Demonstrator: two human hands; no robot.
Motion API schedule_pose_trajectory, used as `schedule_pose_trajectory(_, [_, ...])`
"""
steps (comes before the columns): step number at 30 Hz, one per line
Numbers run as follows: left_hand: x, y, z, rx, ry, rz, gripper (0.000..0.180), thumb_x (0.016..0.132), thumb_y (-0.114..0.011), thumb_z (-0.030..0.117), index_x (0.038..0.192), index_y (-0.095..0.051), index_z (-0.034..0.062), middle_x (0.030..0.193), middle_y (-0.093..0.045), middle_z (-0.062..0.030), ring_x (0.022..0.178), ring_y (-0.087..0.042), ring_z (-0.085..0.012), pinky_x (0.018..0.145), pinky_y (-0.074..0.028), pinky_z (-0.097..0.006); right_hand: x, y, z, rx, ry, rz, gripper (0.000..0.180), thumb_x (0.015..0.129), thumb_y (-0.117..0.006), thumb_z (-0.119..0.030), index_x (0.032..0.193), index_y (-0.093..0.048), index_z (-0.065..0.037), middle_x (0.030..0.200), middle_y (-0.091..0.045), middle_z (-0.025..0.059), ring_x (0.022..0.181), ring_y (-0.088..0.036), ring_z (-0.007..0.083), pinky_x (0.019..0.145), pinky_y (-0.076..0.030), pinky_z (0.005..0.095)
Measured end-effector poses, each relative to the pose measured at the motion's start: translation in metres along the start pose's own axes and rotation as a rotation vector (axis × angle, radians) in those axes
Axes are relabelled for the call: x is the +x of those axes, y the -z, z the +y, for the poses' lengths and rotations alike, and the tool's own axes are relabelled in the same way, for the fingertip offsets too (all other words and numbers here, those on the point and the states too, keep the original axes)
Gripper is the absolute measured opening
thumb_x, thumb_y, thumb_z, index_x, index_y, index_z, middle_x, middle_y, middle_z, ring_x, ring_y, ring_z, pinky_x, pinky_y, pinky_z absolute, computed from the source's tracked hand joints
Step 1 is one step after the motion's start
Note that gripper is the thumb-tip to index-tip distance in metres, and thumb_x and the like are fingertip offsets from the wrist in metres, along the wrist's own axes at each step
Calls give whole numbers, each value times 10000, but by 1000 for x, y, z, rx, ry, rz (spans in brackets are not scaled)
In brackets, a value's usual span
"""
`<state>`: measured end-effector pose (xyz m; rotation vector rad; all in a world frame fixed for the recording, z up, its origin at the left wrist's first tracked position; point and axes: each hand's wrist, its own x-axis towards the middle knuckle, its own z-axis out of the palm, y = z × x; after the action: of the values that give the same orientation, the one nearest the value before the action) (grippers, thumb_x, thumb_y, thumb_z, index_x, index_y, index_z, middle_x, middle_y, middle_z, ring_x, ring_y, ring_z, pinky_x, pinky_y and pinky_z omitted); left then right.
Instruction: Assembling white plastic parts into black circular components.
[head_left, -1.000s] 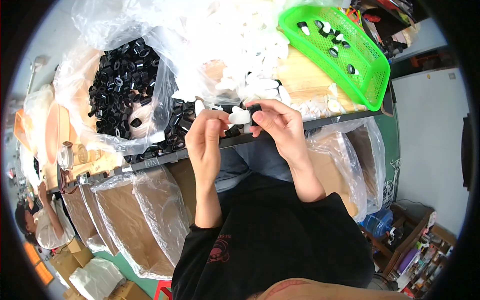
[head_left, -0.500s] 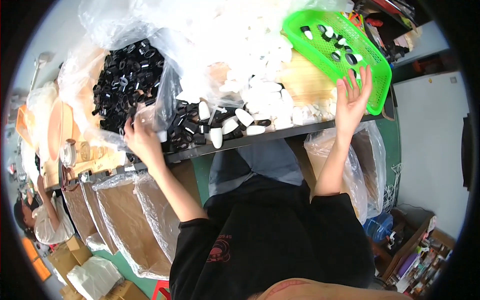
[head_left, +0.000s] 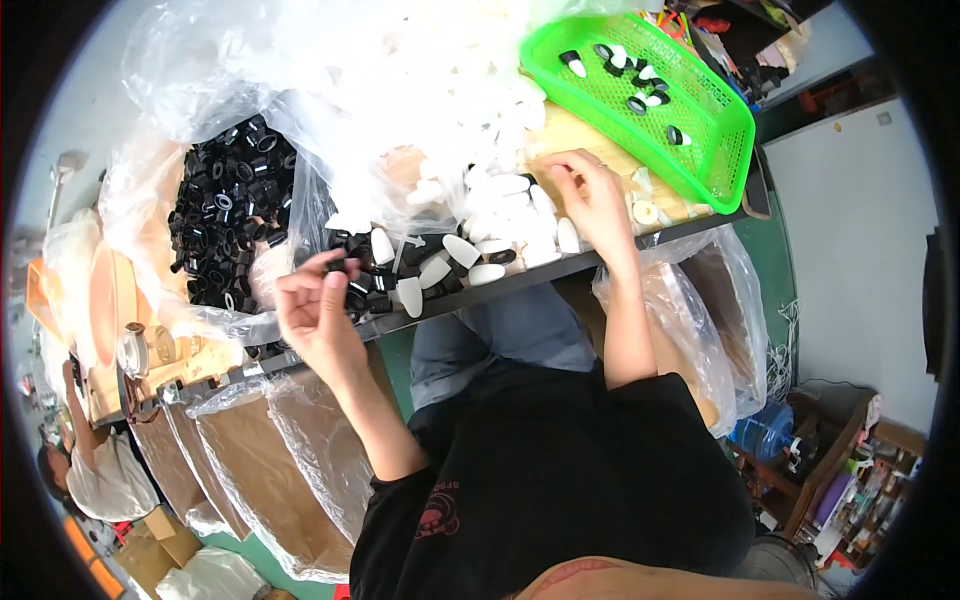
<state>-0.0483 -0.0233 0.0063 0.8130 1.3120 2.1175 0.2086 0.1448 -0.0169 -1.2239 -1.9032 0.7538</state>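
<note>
Between the thumb and fingers of my left hand (head_left: pixel 322 318) is a small black ring-shaped part (head_left: pixel 345 268), partly hidden by the fingers. That hand is over the table edge, beside the bag of loose black rings (head_left: pixel 230 200). My right hand (head_left: pixel 598 208) hovers just right of the pile of white rounded caps (head_left: pixel 510 205), fingers curved and apart, with nothing visible in them. Black parts and white caps lie mixed near the front edge, among them a white cap (head_left: pixel 409 297). A green perforated basket (head_left: pixel 600 118) at the far right holds several black-and-white assembled pieces (head_left: pixel 678 135).
Clear plastic sheeting (head_left: pixel 200 60) drapes over the back of the table. An orange tub (head_left: pixel 115 300) and a glass jar (head_left: pixel 133 350) stand at left. Plastic-lined boxes (head_left: pixel 250 430) sit below the table edge. Another person (head_left: pixel 110 480) is at the far left.
My left hand has come away from the bag of black rings toward the right, now with a black ring in it. My right hand has moved left from the basket to the white caps.
</note>
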Motion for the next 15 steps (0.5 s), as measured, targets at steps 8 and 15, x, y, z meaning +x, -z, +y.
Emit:
schedule_pose_trajectory(8, [-24,-30,-15,-318,316,-40,302,913,-598,3,1212,-561,-11,1159,-624,-155,838,-584,-113,794,-481,-245,4,-43,-4,-149,412,-52,278,828,-642,-26,1103,-625,-62,969,-631,121,822,-608,275,656,-499,324])
schedule_pose_trajectory(15, [-33,-42,-25,-442,345,-174,173,962,-553,68,1117,-594,4,1149,-613,-151,861,-588,-118,753,-488,-256,-18,-34,-49,392,128,-37,186,853,-575,82,1022,-594,5,971,-572,68,812,-584,105,638,-450,216])
